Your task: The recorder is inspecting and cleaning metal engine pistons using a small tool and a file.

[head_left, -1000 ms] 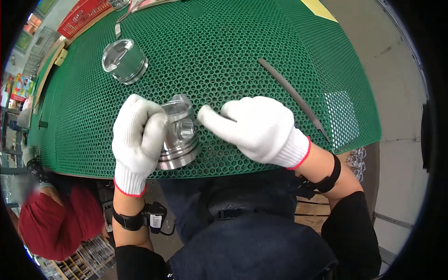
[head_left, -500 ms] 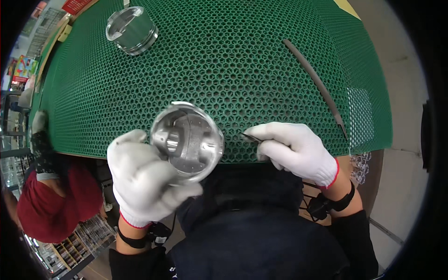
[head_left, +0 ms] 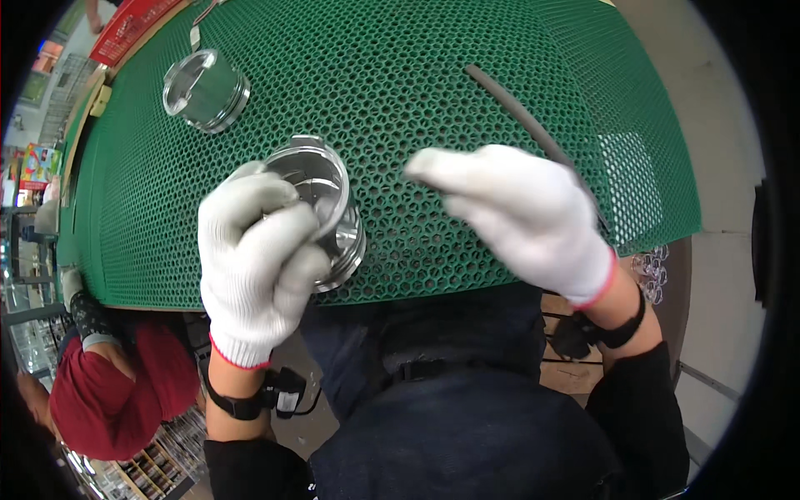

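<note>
The white-gloved left hand (head_left: 258, 258) is curled tightly around the left rim of a silver, cup-shaped metal piston (head_left: 340, 192), held tilted with its hollow side up near the front edge of the green honeycomb-surfaced table (head_left: 383, 92). The white-gloved right hand (head_left: 525, 221) hangs apart, to the piston's right, fingers bunched together; it is blurred, and I cannot tell whether it pinches anything. The step in hand looks like hand work on this piston — left steadying, right free of it. Any further touch would call for a firm left grip and the right hand crossing that gap. Beyond the piston to the left stands a second silver piston (head_left: 212, 96); beyond it to the right lies a long, flat, dark-grey bar (head_left: 518, 110) — partly hidden by the right hand.
</note>
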Demonstrator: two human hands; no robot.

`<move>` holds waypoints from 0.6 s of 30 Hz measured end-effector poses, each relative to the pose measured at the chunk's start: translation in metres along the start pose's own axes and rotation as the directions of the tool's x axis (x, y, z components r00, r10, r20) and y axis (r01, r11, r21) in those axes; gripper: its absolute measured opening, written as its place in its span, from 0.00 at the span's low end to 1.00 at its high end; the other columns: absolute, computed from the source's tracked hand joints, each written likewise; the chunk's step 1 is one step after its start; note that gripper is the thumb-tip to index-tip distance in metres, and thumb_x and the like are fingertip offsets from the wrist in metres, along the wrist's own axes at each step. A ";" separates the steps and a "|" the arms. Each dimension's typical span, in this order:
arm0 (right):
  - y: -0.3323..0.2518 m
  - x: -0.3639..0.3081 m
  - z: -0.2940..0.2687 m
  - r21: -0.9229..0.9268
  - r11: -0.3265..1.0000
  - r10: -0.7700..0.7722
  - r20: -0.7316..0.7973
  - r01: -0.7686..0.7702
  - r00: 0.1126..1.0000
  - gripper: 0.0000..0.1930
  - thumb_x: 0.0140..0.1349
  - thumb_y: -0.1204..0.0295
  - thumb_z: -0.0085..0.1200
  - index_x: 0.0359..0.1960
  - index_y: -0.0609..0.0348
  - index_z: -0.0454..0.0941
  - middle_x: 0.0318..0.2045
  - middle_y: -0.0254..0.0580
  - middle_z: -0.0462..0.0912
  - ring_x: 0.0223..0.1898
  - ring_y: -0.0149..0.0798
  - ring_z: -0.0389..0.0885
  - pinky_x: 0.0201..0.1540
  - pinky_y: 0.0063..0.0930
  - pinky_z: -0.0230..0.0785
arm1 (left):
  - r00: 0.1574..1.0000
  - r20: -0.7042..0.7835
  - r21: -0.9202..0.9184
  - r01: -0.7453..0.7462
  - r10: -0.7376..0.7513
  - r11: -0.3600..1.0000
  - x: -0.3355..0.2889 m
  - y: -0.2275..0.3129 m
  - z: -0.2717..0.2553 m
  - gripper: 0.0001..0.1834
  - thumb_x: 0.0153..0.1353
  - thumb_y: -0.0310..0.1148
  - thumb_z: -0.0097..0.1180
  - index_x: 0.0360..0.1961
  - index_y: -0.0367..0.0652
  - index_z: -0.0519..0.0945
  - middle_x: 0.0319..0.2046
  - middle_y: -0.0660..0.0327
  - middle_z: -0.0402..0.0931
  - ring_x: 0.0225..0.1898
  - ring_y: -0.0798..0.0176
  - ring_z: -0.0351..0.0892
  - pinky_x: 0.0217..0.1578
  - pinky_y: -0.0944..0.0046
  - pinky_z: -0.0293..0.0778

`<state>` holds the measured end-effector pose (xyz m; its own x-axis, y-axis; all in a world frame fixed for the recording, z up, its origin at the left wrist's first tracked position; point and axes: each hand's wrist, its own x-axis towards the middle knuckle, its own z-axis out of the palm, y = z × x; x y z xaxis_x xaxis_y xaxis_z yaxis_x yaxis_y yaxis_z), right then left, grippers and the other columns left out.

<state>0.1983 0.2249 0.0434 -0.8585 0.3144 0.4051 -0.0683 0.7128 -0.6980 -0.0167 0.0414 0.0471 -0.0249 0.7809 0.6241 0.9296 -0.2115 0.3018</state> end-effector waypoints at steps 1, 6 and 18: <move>0.009 0.006 0.008 -0.373 0.908 -0.193 0.027 0.189 0.981 0.18 0.62 0.75 0.53 0.55 0.53 0.80 0.25 0.35 0.80 0.21 0.35 0.81 0.21 0.29 0.73 | 1.000 0.003 0.000 -0.001 0.001 1.000 0.008 -0.002 0.003 0.13 0.58 0.36 0.65 0.41 0.42 0.82 0.37 0.55 0.75 0.44 0.48 0.77 0.49 0.50 0.76; -0.003 0.013 0.024 -0.558 0.784 -0.263 0.101 0.274 0.959 0.16 0.56 0.72 0.55 0.47 0.49 0.81 0.25 0.34 0.76 0.21 0.37 0.81 0.22 0.30 0.75 | 0.996 0.018 0.037 0.087 -0.088 0.996 0.005 0.008 0.001 0.14 0.50 0.28 0.69 0.40 0.42 0.82 0.28 0.60 0.75 0.32 0.55 0.75 0.35 0.58 0.72; -0.010 0.004 0.024 -0.582 0.778 -0.111 0.242 0.236 0.964 0.14 0.57 0.69 0.55 0.46 0.50 0.82 0.27 0.33 0.75 0.25 0.30 0.81 0.23 0.26 0.75 | 0.983 0.168 0.206 0.042 -0.078 0.978 -0.024 0.048 0.010 0.19 0.48 0.39 0.73 0.40 0.43 0.83 0.30 0.66 0.69 0.32 0.58 0.73 0.37 0.55 0.69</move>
<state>0.1835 0.2037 0.0381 -0.9428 0.0724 0.3255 0.0403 0.9937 -0.1042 0.0323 0.0184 0.0395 -0.0352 0.8829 0.4682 0.9835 -0.0526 0.1732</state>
